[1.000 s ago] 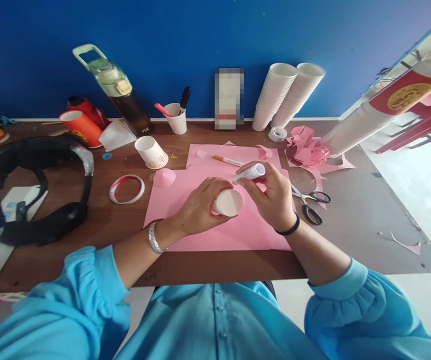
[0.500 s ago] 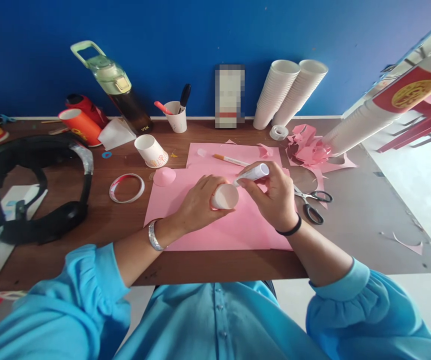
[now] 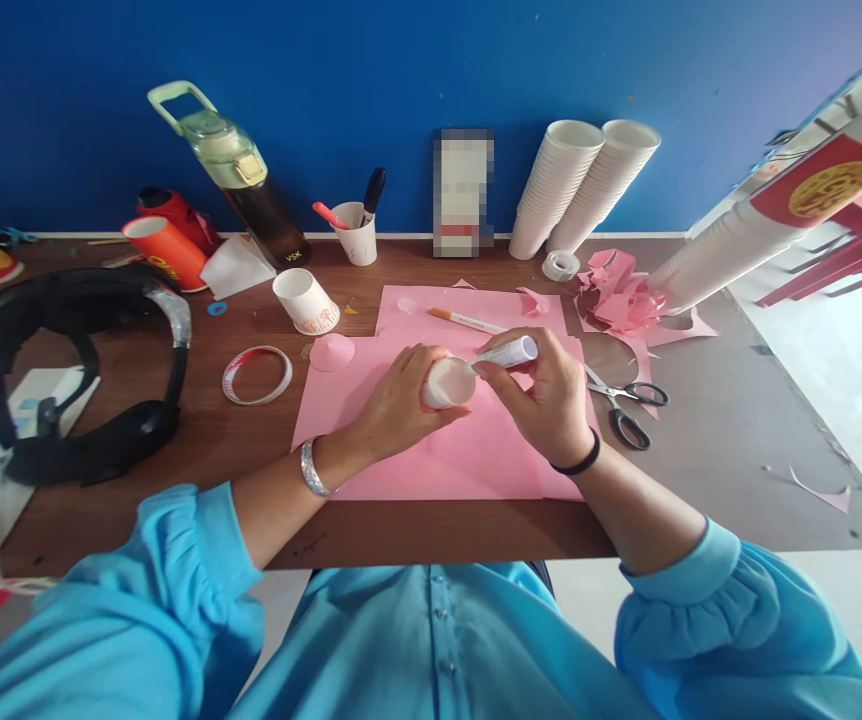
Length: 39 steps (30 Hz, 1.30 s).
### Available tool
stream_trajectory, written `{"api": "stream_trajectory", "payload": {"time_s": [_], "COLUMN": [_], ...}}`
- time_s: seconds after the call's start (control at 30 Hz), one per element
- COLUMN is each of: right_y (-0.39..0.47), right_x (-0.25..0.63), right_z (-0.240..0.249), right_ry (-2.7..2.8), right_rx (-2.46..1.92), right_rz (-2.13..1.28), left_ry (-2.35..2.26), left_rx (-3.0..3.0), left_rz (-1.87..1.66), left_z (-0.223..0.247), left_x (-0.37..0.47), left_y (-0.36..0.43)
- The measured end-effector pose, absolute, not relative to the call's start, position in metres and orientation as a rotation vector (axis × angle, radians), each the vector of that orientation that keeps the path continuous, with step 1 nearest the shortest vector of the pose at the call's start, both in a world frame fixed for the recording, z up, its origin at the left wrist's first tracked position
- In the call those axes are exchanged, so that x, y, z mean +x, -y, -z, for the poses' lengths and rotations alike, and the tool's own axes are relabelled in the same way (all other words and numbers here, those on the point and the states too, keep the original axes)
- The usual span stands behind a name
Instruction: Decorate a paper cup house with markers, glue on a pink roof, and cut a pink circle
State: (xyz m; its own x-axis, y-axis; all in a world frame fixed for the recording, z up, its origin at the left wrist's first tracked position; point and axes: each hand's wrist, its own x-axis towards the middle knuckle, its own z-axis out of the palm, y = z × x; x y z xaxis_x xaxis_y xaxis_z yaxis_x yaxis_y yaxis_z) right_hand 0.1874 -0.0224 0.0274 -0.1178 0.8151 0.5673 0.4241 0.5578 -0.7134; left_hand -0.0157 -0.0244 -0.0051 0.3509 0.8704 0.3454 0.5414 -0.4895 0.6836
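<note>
My left hand (image 3: 402, 400) is wrapped round a white paper cup (image 3: 450, 383), whose round end with a raised rim is turned up towards me. Between the fingers of my right hand (image 3: 547, 395) is a slim white tube (image 3: 510, 353) that looks like a glue tube, its narrow tip at the cup's rim. Both hands are above pink paper sheets (image 3: 401, 465). A pink paper cone (image 3: 332, 352) sits at the sheets' left corner, and a white pen with an orange end (image 3: 465, 320) lies behind my hands.
Scissors (image 3: 630, 410) and pink scraps (image 3: 618, 290) lie to the right. Stacked cups (image 3: 558, 185), a tape roll (image 3: 560, 264), a pen cup (image 3: 357, 240) and a bottle (image 3: 258, 200) stand behind. Leftward are another paper cup (image 3: 306, 300), a ring (image 3: 256, 375) and a black headset (image 3: 86, 440).
The cup's upturned end has tilted slightly away from me. The white tube's tip has come to its rim; in the earlier frame it was beside the cup.
</note>
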Motion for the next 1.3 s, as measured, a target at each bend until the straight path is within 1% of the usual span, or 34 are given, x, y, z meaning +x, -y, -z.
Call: {"api": "stream_trajectory", "payload": {"time_s": [0.2, 0.3, 0.43, 0.67, 0.8, 0.9, 1.13, 1.23, 1.3], "right_y": [0.017, 0.019, 0.025, 0.021, 0.027, 0.031, 0.026, 0.029, 0.032], "right_x": [0.189, 0.188, 0.186, 0.191, 0.19, 0.19, 0.195, 0.194, 0.193], "right_z": [-0.025, -0.026, -0.03, -0.026, -0.028, -0.032, -0.028, -0.028, -0.03], "right_ry": [1.666, 1.621, 1.669, 1.703, 1.666, 1.749, 1.748, 1.69, 1.733], "right_rx": [-1.165, -1.13, -1.071, -1.195, -1.128, -1.081, -1.201, -1.149, -1.061], "right_rz": [-0.56, -0.593, -0.528, -0.489, -0.517, -0.485, -0.472, -0.477, -0.423], "left_ry": [-1.255, -1.28, -1.275, -1.289, -1.265, -1.253, -1.302, -1.292, -1.265], "left_rx": [2.167, 2.157, 2.138, 2.129, 2.141, 2.162, 2.134, 2.141, 2.155], "left_rz": [-0.968, -0.959, -0.968, -0.971, -0.993, -0.995, -0.991, -0.989, -0.996], "left_z": [0.006, 0.008, 0.006, 0.006, 0.006, 0.006, 0.009, 0.009, 0.009], "left_x": [-0.016, -0.016, -0.015, -0.015, -0.015, -0.015, -0.015, -0.015, -0.015], "left_y": [0.025, 0.025, 0.025, 0.025, 0.025, 0.026, 0.025, 0.025, 0.026]}}
